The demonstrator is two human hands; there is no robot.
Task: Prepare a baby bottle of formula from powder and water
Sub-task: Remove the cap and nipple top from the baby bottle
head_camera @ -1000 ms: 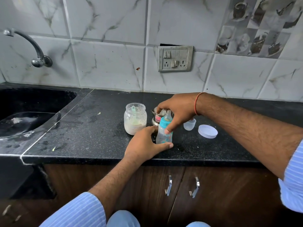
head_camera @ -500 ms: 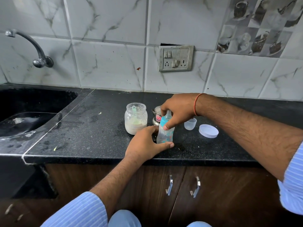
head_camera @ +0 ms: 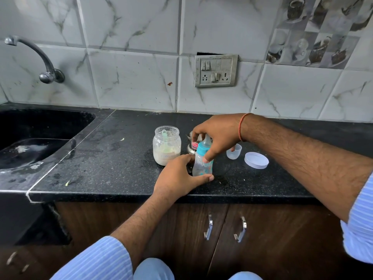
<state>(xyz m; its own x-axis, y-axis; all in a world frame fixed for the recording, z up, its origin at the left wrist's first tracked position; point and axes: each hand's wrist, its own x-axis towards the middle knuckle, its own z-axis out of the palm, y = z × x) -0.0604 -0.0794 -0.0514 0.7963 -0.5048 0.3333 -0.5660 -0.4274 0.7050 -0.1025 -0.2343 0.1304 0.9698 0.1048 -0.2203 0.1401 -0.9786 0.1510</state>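
Two hands steady a baby bottle upright on the dark table [head_camera: 113, 158].

The left hand [head_camera: 177, 176] curls its fingers round the base of the bottle [head_camera: 201, 161]; the right hand [head_camera: 218, 134] pinches the blue collar below the teat from above. Just left of the left fingers stands an open jar [head_camera: 166, 148] of powder with a scoop inside. Right of the right fingers sit a white lid [head_camera: 256, 160] and, nearer, a small clear cup [head_camera: 234, 152]. A steel pot [head_camera: 191, 147] shows behind the bottle.
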